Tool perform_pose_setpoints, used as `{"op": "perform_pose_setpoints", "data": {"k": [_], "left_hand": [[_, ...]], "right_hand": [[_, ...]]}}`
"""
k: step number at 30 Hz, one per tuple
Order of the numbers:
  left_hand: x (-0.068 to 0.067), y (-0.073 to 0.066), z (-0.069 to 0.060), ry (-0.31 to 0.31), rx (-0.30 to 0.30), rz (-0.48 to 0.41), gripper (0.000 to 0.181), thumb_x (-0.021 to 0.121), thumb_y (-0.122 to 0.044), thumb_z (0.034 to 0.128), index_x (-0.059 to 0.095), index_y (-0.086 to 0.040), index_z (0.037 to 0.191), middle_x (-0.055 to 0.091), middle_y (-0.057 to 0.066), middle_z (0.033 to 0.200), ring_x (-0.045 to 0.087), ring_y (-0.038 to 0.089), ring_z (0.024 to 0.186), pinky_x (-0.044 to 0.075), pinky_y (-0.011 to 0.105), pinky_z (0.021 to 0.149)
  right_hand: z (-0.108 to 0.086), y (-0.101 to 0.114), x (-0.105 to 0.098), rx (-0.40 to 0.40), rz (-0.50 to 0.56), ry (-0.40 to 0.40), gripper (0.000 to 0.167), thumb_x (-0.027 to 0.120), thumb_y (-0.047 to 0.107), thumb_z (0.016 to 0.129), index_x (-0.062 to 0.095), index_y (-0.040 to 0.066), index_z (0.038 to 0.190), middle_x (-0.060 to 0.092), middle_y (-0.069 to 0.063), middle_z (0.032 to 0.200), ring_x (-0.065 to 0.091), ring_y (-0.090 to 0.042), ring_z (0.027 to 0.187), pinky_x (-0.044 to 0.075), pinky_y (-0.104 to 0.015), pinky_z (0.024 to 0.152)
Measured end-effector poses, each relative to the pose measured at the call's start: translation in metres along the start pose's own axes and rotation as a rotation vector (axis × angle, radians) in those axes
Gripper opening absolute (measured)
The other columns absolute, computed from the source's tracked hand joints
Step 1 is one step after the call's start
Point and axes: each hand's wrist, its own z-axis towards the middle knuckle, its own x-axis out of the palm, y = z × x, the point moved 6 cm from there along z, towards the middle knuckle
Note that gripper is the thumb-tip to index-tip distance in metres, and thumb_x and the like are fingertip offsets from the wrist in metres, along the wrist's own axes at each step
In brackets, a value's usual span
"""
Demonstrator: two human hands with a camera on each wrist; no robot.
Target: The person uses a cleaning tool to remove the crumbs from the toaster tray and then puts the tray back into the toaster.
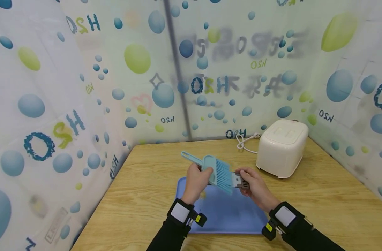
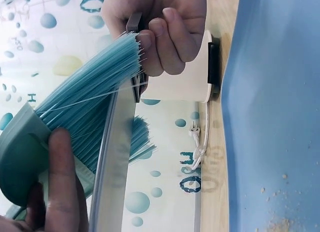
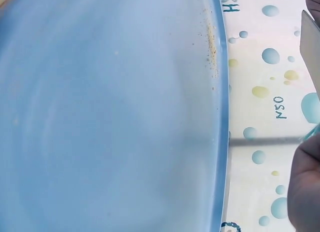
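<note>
My left hand [image 1: 195,181] holds a light-blue brush [image 1: 209,164] by its base, its handle pointing up and left. The bristles [image 2: 90,87] lie against a thin metal plate with a grey end, apparently a toaster crumb tray [image 2: 112,142]. My right hand [image 1: 256,188] pinches that grey end between thumb and fingers. Both things are held above a blue serving tray [image 1: 228,216]. Brown crumbs [image 3: 212,47] lie along the far side of the serving tray. In the head view the brush hides most of the metal plate.
A white toaster [image 1: 283,148] stands at the back right of the wooden table [image 1: 140,195]. Its white cord [image 1: 245,143] and plug lie beside it near the back edge. Patterned sheets [image 1: 140,87] enclose the table at the back and both sides.
</note>
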Motion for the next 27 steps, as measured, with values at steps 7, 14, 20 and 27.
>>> {"op": "perform_pose_setpoints", "data": {"k": [7,14,20,27], "left_hand": [[-0.005,0.002,0.000,0.001,0.005,0.015,0.020,0.062,-0.013,0.0887,0.065,0.000,0.104,0.069,0.008,0.086,0.070,0.016,0.070,0.057,0.031,0.059],[-0.013,0.005,0.001,-0.023,-0.017,0.029,0.024,0.063,-0.012,0.0891,0.062,0.004,0.106,0.068,0.011,0.087,0.069,0.018,0.069,0.058,0.031,0.058],[-0.022,0.005,0.001,-0.061,-0.004,0.069,0.022,0.063,-0.012,0.0884,0.061,0.005,0.104,0.065,0.012,0.086,0.066,0.018,0.067,0.056,0.031,0.057],[-0.034,0.006,0.002,-0.086,0.017,0.093,0.022,0.063,-0.011,0.0885,0.062,0.005,0.104,0.067,0.012,0.087,0.065,0.018,0.069,0.054,0.031,0.058]], "right_hand": [[-0.001,-0.002,-0.001,-0.006,0.008,0.009,0.031,0.038,0.029,0.111,0.049,0.005,0.127,0.055,-0.008,0.096,0.045,-0.015,0.061,0.037,-0.027,0.055],[-0.002,-0.002,-0.003,-0.004,0.006,0.009,0.032,0.038,0.030,0.111,0.049,0.005,0.128,0.053,-0.008,0.100,0.045,-0.015,0.062,0.037,-0.027,0.055],[-0.003,-0.002,-0.005,0.007,0.011,-0.007,0.032,0.038,0.030,0.111,0.050,0.005,0.128,0.054,-0.007,0.099,0.046,-0.015,0.063,0.037,-0.026,0.055],[-0.004,0.000,-0.007,0.002,-0.003,-0.020,0.035,0.039,0.031,0.111,0.050,0.004,0.130,0.052,-0.008,0.100,0.047,-0.015,0.064,0.038,-0.026,0.056]]}}
